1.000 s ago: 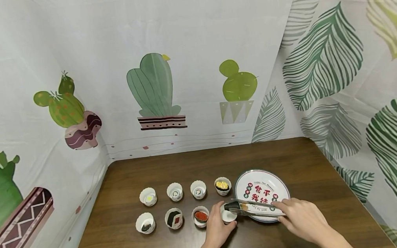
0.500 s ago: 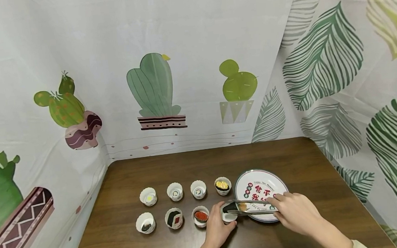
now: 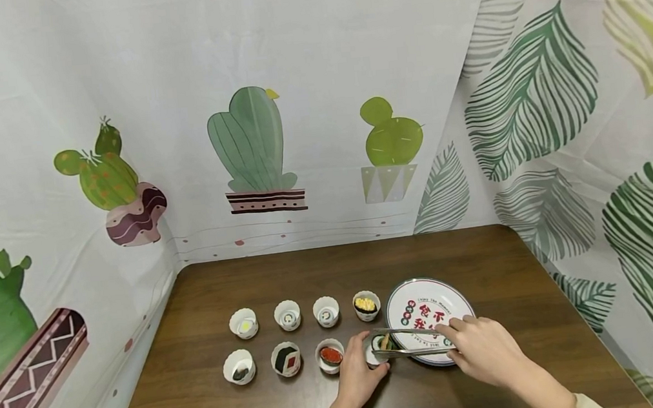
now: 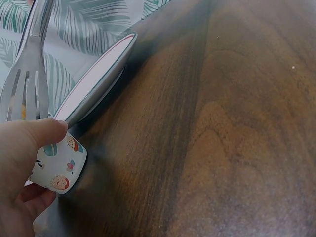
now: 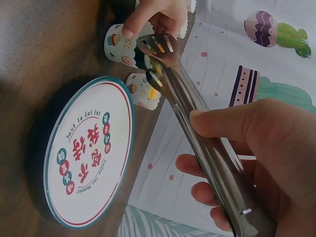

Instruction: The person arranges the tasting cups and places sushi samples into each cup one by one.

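Note:
On the right half of the table, my left hand (image 3: 355, 370) holds a small printed paper cup (image 4: 64, 165), thumb near its rim. My right hand (image 3: 485, 349) grips metal tongs (image 5: 210, 153), thumb on one arm and fingers below the other. Between the tong tips sits a dark-wrapped sushi piece (image 3: 382, 342) with an orange and green face. It is at the mouth of the cup, partly hidden by the tongs. Behind the tongs lies a round white plate (image 3: 436, 289) with red lettering and a dark rim.
Several more paper cups stand in two rows to the left, among them one with a red-topped piece (image 3: 331, 356). A cup with a yellow-topped piece (image 3: 365, 305) is just left of the plate. Printed cloth (image 3: 313, 49) hangs behind the brown table (image 3: 286, 272).
My right hand and the tongs have shifted slightly left. The sushi piece has turned at the cup, so its orange and green face now shows. My left hand stays around the cup.

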Demonstrator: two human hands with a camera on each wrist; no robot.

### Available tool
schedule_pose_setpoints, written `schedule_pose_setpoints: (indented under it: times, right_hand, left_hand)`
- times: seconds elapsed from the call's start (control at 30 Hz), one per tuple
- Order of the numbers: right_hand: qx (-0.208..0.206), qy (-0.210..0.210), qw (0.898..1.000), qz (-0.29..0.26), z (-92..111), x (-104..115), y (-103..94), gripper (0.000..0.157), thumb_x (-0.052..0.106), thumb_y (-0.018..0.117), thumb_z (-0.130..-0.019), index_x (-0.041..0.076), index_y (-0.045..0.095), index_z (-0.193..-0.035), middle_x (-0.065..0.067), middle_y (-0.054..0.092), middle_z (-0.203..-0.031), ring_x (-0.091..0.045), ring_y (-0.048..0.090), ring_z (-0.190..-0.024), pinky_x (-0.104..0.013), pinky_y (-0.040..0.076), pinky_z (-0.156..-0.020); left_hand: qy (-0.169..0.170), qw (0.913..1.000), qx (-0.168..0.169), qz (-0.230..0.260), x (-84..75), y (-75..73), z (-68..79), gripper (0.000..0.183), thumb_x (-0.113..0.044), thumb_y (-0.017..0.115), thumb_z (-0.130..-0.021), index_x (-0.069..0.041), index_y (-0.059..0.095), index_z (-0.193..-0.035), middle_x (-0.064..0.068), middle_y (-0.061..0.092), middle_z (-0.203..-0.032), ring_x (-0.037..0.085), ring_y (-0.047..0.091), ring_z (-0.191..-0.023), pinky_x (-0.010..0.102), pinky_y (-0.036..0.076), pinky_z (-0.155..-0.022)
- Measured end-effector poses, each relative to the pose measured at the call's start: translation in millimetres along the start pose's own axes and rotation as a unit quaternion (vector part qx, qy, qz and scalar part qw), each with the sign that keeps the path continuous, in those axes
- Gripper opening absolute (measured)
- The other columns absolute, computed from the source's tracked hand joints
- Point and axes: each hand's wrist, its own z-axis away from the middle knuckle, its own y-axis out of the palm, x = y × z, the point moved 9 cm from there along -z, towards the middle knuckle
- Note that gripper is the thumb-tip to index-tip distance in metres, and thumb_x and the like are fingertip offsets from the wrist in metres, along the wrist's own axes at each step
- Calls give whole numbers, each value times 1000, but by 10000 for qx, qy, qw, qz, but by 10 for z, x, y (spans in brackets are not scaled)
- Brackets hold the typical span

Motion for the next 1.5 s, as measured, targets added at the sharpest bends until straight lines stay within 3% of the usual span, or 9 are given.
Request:
schedule_pose_setpoints:
  times: [0.53, 0.87, 1.17, 1.5]
  right_hand:
    - [-30, 567, 9981, -229, 127, -138, -15, 40, 32, 76, -60, 18, 67, -96, 5, 64, -81, -15, 61, -70, -33, 48, -55]
    - [148, 1228, 9907, -570, 222, -289, -7, 40, 31, 76, -64, 21, 68, -102, 9, 64, -81, -11, 59, -70, -28, 43, -48]
    - [15, 1476, 9871, -626, 307, -415, -26, 41, 30, 75, -64, 18, 67, -103, 7, 63, -82, -12, 60, -69, -30, 42, -48]
    - [-1, 2032, 9755, -847, 470, -565, 10, 44, 29, 76, -67, 17, 65, -108, -1, 66, -86, -22, 64, -73, -37, 44, -45]
  left_hand:
    - [101, 9999, -127, -41, -38, -17, -10, 71, -20, 83, -58, -4, 52, -120, 5, 59, -106, 23, 59, -97, 36, 48, -82]
    - [-64, 10000, 17, 44, -21, -4, -10, 71, -19, 82, -59, -6, 51, -121, 5, 58, -108, 23, 58, -100, 37, 47, -84]
    - [-51, 10000, 25, 51, -32, -6, -14, 70, -19, 82, -59, -6, 51, -121, 5, 59, -107, 23, 58, -99, 37, 47, -83]
    - [-47, 10000, -30, 11, -23, -5, -13, 73, -19, 82, -59, -4, 51, -123, 5, 58, -108, 23, 58, -100, 38, 48, -83]
